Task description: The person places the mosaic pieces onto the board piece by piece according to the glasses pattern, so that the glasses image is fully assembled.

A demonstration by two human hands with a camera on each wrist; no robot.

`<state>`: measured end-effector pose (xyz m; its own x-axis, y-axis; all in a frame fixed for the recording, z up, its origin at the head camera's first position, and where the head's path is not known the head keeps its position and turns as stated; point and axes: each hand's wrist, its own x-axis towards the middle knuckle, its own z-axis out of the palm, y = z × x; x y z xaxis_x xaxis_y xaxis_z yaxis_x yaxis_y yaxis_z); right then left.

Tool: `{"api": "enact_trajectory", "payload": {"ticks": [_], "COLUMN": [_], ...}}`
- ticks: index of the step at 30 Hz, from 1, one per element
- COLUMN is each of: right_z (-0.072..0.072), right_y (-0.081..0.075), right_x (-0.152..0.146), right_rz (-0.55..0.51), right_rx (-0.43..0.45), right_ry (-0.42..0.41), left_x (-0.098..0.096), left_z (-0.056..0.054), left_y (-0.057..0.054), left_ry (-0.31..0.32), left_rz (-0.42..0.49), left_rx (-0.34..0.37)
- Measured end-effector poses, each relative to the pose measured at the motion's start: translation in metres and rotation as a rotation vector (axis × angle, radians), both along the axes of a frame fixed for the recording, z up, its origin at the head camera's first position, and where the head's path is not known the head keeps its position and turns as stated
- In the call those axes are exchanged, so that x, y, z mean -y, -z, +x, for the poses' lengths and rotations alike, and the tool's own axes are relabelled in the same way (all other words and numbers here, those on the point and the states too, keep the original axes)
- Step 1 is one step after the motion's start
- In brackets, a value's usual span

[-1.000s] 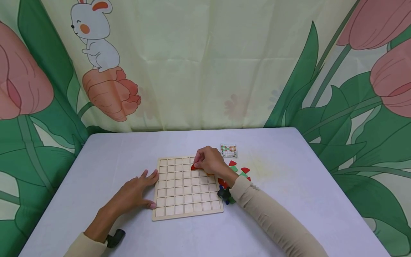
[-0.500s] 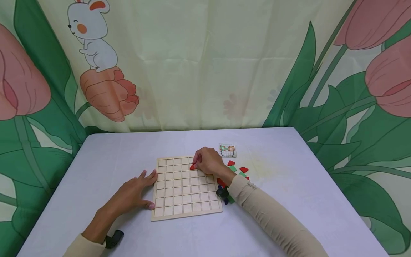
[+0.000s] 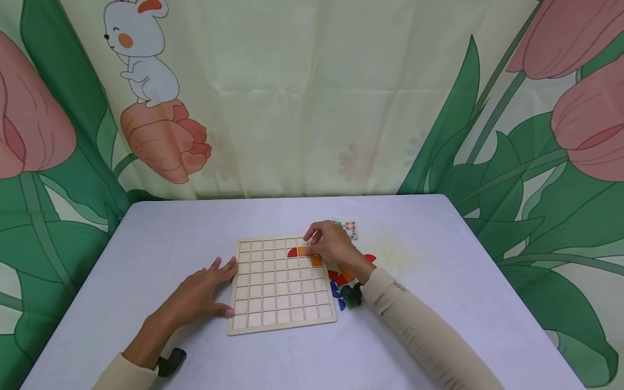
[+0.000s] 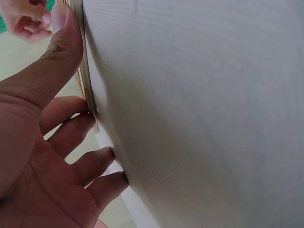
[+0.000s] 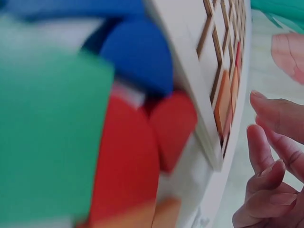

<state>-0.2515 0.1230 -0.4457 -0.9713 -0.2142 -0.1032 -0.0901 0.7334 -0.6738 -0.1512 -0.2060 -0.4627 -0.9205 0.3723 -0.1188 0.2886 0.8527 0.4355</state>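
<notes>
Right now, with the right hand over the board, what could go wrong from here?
The black wrist camera hangs near the loose pieces beside the board and might scatter them. The right hand is close to the orange pieces on the board; a nudge could displace them. The left hand steadies only the left edge, so a push might turn the board.

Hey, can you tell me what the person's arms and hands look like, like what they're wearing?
Both the left hand and the right hand are gloveless. The left sleeve and right sleeve are plain beige. A small black device sits at the left wrist; another black device shows by the right wrist. I can't make out any markings on either.
</notes>
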Motion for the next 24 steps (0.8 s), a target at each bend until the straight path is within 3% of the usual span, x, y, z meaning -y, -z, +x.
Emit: {"api": "enact_trajectory", "payload": {"ticks": [11,19,24], "right_z": [0.006,0.019,0.027], "right_y": [-0.001,0.003,0.004], "right_x": [-0.037,-0.057,-0.069], "right_rz": [0.057,0.065,0.138], "right_rx": [-0.004,0.055,0.065], "right_ry": [0.067,0.042,0.040], "left_x": [0.000,0.000,0.000], "left_z": [-0.001,-0.001,-0.001], "left_y": [0.000,0.000,0.000], "left_ry": [0.018,0.023,0.025], "left_rz": [0.000,0.001,-0.002], "left_rx": [-0.008,-0.015,-0.024]}}
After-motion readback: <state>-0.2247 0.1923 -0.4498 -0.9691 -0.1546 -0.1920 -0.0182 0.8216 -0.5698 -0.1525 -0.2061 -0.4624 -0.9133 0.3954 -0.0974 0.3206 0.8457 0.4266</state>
